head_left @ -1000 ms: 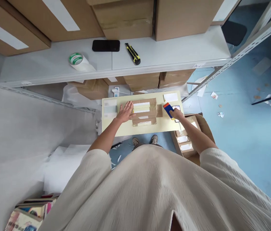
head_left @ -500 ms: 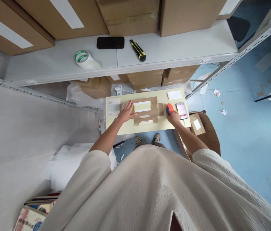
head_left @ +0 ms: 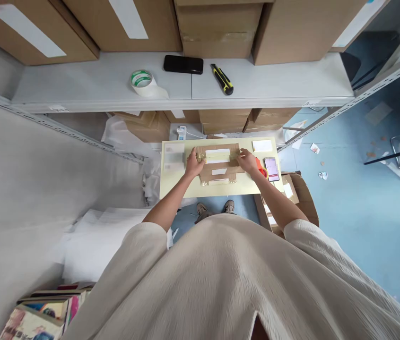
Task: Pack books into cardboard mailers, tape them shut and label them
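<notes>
A brown cardboard parcel (head_left: 227,166) with white labels and clear tape lies on the pale yellow table (head_left: 175,189). My left hand (head_left: 193,165) grips its left end, with the thumb on top. At the right end my right hand (head_left: 247,161) holds the parcel's edge between thumb and fingers. An orange-red tape dispenser (head_left: 261,167) rests just right of that hand, partly covered by it. Beside the dispenser is a phone (head_left: 272,169) with a lit screen, and a white card (head_left: 262,145) lies above them.
The shelf (head_left: 93,85) in front holds a tape roll (head_left: 142,79), a dark phone (head_left: 183,64), a yellow-black utility knife (head_left: 222,79) and large boxes (head_left: 221,33). An open carton (head_left: 306,203) stands right of the table. White sheets (head_left: 97,245) and books (head_left: 40,316) are at the left.
My right hand has let go of the tape dispenser and moved left onto the parcel's right end. My left hand has changed from lying flat to gripping the left end.
</notes>
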Motion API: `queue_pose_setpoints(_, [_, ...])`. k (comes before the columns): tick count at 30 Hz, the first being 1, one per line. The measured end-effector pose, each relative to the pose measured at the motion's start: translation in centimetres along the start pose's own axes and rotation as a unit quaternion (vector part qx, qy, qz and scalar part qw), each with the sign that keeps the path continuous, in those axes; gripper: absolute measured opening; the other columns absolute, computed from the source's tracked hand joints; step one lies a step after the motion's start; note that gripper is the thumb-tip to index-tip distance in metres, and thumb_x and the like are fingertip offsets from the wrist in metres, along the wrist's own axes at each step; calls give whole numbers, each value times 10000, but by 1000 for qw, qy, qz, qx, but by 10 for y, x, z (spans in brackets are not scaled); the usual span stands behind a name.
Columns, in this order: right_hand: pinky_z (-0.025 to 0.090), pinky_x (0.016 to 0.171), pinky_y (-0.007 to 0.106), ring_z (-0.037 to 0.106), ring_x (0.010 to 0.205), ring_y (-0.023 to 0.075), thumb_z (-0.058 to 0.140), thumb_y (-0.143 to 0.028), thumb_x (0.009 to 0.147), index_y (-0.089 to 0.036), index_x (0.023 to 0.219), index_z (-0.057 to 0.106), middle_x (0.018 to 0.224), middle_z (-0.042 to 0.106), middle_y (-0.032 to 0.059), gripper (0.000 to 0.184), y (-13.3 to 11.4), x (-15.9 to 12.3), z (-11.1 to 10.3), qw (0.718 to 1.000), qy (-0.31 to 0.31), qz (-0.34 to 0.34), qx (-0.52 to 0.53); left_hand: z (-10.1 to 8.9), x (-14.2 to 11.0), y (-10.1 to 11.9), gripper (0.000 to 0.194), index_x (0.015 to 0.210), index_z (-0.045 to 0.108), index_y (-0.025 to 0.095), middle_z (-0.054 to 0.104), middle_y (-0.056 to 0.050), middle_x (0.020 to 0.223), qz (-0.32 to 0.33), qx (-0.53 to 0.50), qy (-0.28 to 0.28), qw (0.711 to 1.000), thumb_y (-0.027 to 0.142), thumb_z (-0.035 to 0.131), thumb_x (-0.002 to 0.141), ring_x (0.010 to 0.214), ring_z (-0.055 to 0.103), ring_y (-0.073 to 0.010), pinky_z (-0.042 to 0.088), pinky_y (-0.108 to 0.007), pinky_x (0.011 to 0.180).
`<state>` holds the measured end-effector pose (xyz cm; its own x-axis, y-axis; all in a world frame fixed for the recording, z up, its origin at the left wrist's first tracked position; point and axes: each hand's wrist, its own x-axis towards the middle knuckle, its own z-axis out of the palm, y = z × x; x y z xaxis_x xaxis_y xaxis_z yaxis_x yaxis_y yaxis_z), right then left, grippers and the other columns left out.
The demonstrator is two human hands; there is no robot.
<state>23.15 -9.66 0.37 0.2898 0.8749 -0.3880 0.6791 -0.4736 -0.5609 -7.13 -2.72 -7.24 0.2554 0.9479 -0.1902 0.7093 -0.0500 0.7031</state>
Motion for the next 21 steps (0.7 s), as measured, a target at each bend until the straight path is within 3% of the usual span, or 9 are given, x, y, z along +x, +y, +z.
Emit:
queue_pose_setpoints(3, [618,1093,434,746,1342,336,533,-490,1106,-225,1721,480,1564,726,168,672,-5,-7,-4,1000,14,-10,22,-4,-1,3,947,1874,211,202,606,-218,1660,-45,-51,19,998,470,660,1085,1534,601,-366,475,-515,1293])
queue_pose_setpoints(10, [604,1118,512,684,1415,351,393,-640,1126,-272,1863,190,1586,660,202,848,-11,-21,-9,991,93,-83,46,-18,-13,15,895,1891,93,317,499,-176,1759,36,-87,70,993,551,548,1157,1568,562,-333,483,-473,1276])
queue_pose_setpoints(13, [593,1125,511,659,1450,365,377,-725,1123,-300,1861,197,1593,631,200,871,-5,-27,-3,991,95,-76,48,-15,-24,11,876,1894,68,304,516,-188,1712,26,-100,64,993,594,478,1176,1499,622,-299,521,-421,1223])
queue_pose_setpoints(16, [583,1137,453,667,1436,330,275,-773,1132,-265,1845,242,1611,605,201,876,8,-32,9,995,70,-52,57,-5,-37,4,857,1890,136,268,599,-187,1585,-7,-109,59,992,618,453,1174,1407,678,-286,542,-416,1188])
queue_pose_setpoints(21, [569,1162,437,679,1432,295,228,-665,1165,-166,1797,345,1577,644,232,814,35,-42,31,1000,4,2,29,16,-62,-11,842,1833,320,162,694,-197,1436,-58,-95,25,993,620,503,1150,1269,735,-294,564,-426,1141])
